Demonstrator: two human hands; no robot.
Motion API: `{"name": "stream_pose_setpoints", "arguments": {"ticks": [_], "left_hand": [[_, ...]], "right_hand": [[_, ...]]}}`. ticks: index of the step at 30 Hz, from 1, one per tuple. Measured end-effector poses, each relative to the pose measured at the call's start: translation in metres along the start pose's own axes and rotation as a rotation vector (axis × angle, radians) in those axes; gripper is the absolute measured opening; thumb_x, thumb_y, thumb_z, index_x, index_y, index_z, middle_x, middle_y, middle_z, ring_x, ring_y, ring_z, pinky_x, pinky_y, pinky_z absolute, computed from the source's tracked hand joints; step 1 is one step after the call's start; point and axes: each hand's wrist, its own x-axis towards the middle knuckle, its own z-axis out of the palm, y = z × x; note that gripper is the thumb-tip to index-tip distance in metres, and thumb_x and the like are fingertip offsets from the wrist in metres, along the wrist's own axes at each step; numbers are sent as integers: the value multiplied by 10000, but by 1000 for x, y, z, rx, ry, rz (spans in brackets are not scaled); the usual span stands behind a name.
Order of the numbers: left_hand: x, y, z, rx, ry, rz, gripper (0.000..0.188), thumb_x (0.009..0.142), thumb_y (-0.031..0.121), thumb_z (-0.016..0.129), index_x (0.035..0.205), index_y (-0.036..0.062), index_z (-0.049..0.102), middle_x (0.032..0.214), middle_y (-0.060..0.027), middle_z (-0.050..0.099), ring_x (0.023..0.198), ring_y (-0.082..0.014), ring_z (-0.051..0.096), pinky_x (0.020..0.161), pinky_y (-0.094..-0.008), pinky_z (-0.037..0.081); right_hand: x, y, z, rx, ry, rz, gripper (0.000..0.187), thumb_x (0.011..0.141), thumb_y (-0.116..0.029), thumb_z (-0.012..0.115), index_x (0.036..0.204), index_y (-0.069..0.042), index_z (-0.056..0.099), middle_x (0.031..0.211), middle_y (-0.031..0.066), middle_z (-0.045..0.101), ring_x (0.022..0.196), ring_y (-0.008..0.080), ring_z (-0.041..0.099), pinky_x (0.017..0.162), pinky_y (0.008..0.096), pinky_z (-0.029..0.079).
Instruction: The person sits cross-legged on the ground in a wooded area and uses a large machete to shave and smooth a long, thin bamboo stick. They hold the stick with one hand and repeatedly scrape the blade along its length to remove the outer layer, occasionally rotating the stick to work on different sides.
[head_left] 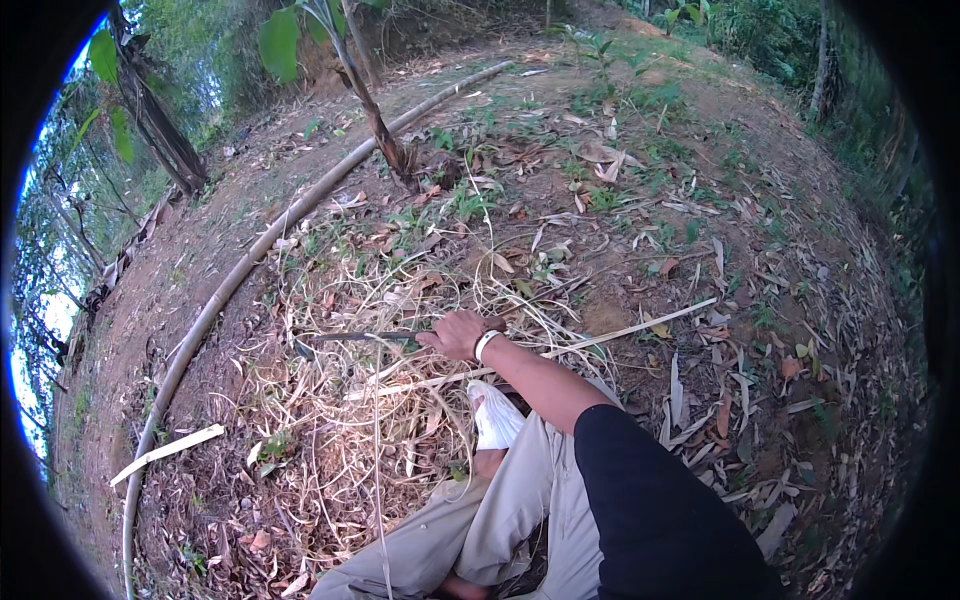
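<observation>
My right hand (460, 334), with a pale band at its wrist, is closed around the handle of a long knife (365, 336). Its dark, narrow blade points to the left, over a tangle of thin pale shavings (400, 290). Just below the hand, a long flat bamboo strip (630, 331) slants up to the right across the litter. One thin strip (378, 470) runs from beside the blade down past my legs to the lower edge. My left hand does not show.
A long bamboo pole (235, 275) curves along the ground on the left, with a short split piece (170, 453) lying across it. A thin plant stem (370, 105) rises beyond the shavings. My white-covered foot (497, 418) rests close under the right forearm. Dry leaves cover the slope.
</observation>
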Motion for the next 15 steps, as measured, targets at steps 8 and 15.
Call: {"name": "stream_pose_setpoints", "arguments": {"ticks": [8,15], "left_hand": [[7,6,7,13,42,83,228,1009,299,549,820,173,520,581,69,325,463,-56,285,409,-250,206],[0,-12,-17,25,150,119,218,1011,287,549,826,173,529,570,68,315,447,-57,273,398,-254,196]], "right_hand": [[-10,23,1,-74,32,19,729,971,-648,314,862,-58,729,802,186,708,835,373,696,795,509,524],[-40,-91,-37,-58,-173,-307,637,968,-652,337,1048,-95,636,724,157,681,718,360,694,661,529,531]]}}
